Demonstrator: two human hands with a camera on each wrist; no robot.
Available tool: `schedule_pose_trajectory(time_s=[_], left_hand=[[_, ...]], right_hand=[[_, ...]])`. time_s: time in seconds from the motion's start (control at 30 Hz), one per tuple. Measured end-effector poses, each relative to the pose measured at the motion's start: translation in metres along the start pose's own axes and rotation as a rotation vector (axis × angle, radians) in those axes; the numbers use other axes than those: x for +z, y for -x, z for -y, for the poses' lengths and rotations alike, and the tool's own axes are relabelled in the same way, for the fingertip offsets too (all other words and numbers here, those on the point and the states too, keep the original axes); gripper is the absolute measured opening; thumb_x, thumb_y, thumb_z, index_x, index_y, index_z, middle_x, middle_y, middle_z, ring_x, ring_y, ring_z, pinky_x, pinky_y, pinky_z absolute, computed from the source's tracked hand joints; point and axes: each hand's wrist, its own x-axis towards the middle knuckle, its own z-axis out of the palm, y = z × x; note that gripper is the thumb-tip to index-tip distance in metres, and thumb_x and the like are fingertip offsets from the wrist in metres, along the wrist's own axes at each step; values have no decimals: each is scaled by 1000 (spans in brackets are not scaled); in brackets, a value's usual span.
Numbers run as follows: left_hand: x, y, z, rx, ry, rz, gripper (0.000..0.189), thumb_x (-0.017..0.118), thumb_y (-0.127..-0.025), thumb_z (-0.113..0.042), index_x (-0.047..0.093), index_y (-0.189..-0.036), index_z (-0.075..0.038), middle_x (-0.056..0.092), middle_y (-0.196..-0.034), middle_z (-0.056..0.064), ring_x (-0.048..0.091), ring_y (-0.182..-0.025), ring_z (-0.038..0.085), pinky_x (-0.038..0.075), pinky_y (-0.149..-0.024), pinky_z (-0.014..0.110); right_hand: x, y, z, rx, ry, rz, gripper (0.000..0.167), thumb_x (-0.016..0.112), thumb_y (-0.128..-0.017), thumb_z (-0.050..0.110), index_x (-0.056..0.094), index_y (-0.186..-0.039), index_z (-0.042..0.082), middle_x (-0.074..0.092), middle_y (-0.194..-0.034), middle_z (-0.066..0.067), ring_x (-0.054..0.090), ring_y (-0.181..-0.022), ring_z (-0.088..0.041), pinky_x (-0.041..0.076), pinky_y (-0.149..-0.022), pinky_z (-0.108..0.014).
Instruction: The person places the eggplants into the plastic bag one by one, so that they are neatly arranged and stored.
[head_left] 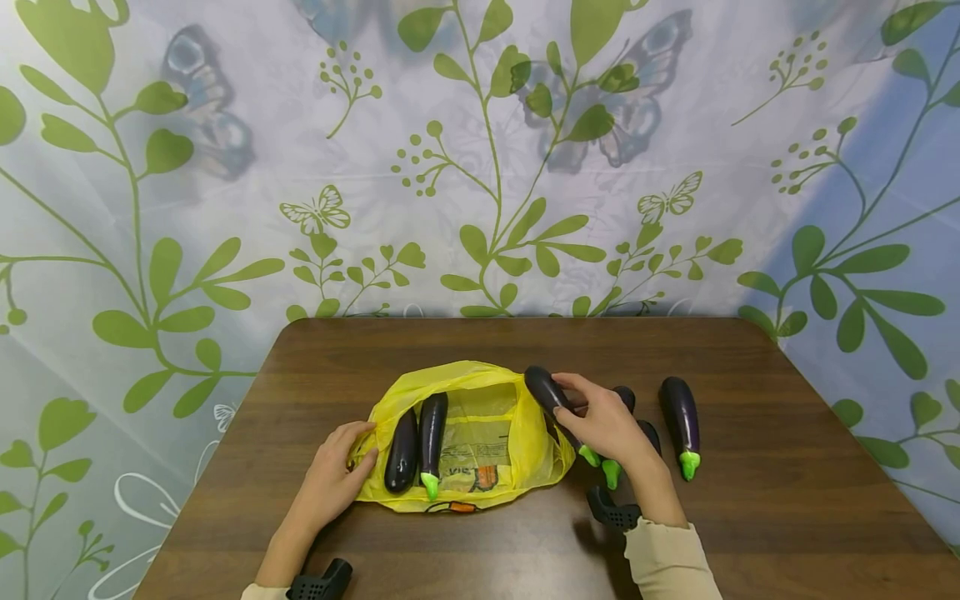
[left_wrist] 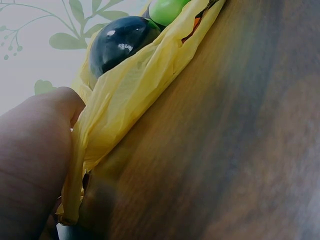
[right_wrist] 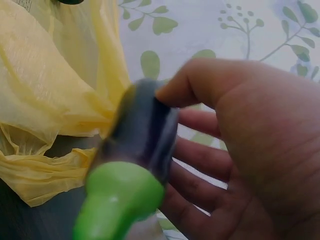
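Observation:
A yellow plastic bag lies on its side with its mouth open toward me. Two dark eggplants with glossy skins lie inside it, at the left; one shows a bright green stem. My left hand holds the bag's left rim, fingers behind and thumb in front; the left wrist view shows the plastic bunched beside the hand. In my right hand, thumb and fingers grip another eggplant by its dark body, just right of the bag, green stem toward me.
Partly hidden under the right hand, more eggplants lie on the brown wooden table. One separate eggplant lies farther right. Behind the table hangs a leaf-and-butterfly patterned cloth.

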Motion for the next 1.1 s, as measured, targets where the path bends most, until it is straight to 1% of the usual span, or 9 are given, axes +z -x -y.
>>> schedule_pose_trajectory(time_s=[0.13, 0.23, 0.4, 0.53, 0.77, 0.97, 1.1], left_hand=[[0, 0, 0, 2, -1, 0, 38, 70, -98, -14, 64, -135, -6, 63, -133, 14, 58, -125, 39, 45, -103, 64], [0, 0, 0, -3, -1, 6, 38, 70, -98, -15, 64, -135, -6, 63, -133, 14, 57, -126, 39, 45, -103, 64], [-1, 0, 1, -14, 1, 21, 38, 68, -99, -16, 63, -135, -6, 62, -135, 15, 56, -127, 39, 44, -104, 64], [-1, 0, 0, -7, -3, 13, 38, 69, -99, -15, 63, -135, -6, 63, -134, 15, 57, -127, 39, 45, -103, 64], [-2, 0, -2, -4, 1, 6, 38, 69, -99, -15, 64, -136, -6, 63, -134, 14, 57, -126, 39, 45, -103, 63], [-2, 0, -3, -6, 7, 10, 38, 69, -99, -13, 64, -135, -5, 62, -135, 15, 56, -128, 40, 44, -104, 65], [-2, 0, -3, -3, 7, 9, 38, 69, -99, -13, 64, -135, -5, 63, -135, 15, 57, -127, 40, 44, -104, 64]], right_hand=[[2, 0, 0, -45, 0, 46, 54, 69, -96, 16, 54, -148, 13, 65, -137, -15, 71, -109, -29, 61, -86, -43], [4, 0, 0, -61, 3, 61, 53, 69, -96, 15, 55, -147, 11, 67, -134, -14, 71, -108, -27, 61, -87, -43], [5, 0, 0, -58, 10, 68, 53, 69, -96, 15, 55, -147, 9, 67, -133, -15, 71, -109, -28, 60, -87, -44], [7, 0, 0, -56, 18, 77, 52, 69, -97, 15, 55, -147, 8, 66, -134, -16, 70, -111, -30, 60, -87, -45], [14, -2, 1, -87, 23, 108, 49, 68, -98, 16, 58, -145, 9, 65, -137, -15, 70, -110, -30, 61, -83, -42], [22, -4, 2, -81, 11, 122, 51, 69, -97, 15, 57, -146, 10, 63, -141, -15, 70, -113, -32, 61, -88, -44], [27, -5, 4, -72, 11, 115, 51, 70, -96, 16, 58, -146, 11, 64, -140, -14, 70, -112, -31, 60, -88, -45]])
